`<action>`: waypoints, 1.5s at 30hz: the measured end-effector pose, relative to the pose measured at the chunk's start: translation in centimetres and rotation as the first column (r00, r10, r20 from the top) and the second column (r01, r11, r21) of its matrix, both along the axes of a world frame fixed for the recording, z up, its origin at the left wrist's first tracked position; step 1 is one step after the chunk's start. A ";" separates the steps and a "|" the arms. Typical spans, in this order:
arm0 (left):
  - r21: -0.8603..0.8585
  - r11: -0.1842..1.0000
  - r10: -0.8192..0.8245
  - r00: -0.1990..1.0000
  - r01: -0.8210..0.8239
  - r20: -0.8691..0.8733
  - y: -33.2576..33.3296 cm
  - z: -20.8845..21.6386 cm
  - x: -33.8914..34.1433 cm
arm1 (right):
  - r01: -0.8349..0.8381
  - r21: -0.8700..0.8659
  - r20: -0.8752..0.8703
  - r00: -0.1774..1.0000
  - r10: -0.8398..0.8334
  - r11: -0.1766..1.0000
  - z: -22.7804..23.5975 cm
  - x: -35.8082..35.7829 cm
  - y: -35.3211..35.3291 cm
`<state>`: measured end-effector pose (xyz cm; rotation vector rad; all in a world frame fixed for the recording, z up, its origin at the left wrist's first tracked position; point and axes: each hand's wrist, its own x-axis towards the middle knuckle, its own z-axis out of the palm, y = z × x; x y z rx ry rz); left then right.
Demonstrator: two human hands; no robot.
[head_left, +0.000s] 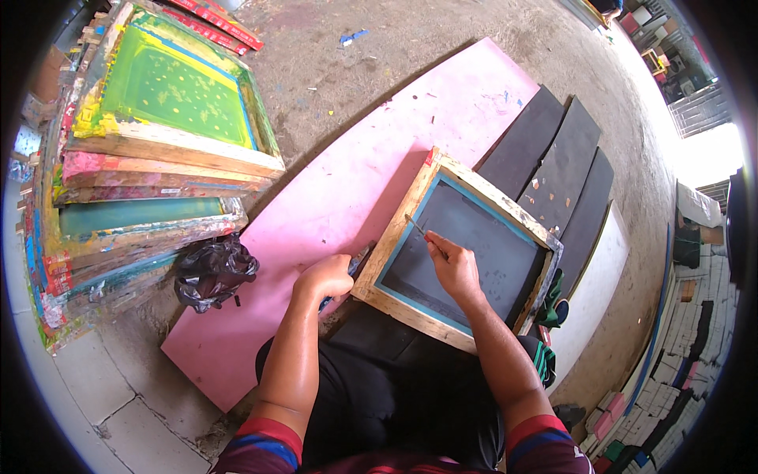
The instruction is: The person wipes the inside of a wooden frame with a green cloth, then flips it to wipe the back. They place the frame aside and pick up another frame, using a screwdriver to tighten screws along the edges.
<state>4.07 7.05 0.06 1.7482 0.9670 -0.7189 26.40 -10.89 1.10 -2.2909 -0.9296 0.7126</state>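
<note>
Frame resting tilted at person's lap, right hand pinching thin tool over its mesh

Frame is wooden, its near corner pointing at the person, and it is overlapping the pink board; exact support is hiding beneath. Dark grey mesh is filling the frame, blue tape lining the inner edges. Right hand is reaching in over the frame's near rail, thumb and fingers closing together on the thin tool; tool has red at the grip end, its slim tip is pointing at the frame's left rail. Whether the tip is touching: can't tell.

Left hand is sitting just left of the frame's near-left corner, fingers curling inward. Something dark and bluish is showing around it, mostly hidden; can't tell if the hand is clamping on it.

Surroundings, all by the frame: pink board is extending left of and beyond it. Dark boards are lying side by side past its far-right rail, white board to its right. Crumpled black plastic bag is lying left of the frame. Farther left, paint-stained screens are piling up, a green-yellow mesh facing up on top.
</note>
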 end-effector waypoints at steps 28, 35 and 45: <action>0.004 1.000 0.001 1.000 -0.001 0.000 -0.1 -0.8 0.2 | 0.207 0.044 -0.535 0.831 -0.152 0.977 -3.2 1.3 -0.1; -0.011 1.000 0.002 1.000 -0.002 -0.012 -0.1 -1.0 -0.1 | 0.338 -0.127 -0.796 0.527 -0.299 0.933 -2.1 1.4 0.7; -0.011 1.000 -0.014 0.999 0.014 -0.030 0.0 0.9 0.4 | 0.064 0.020 0.003 0.998 -0.064 0.998 0.0 0.7 -0.1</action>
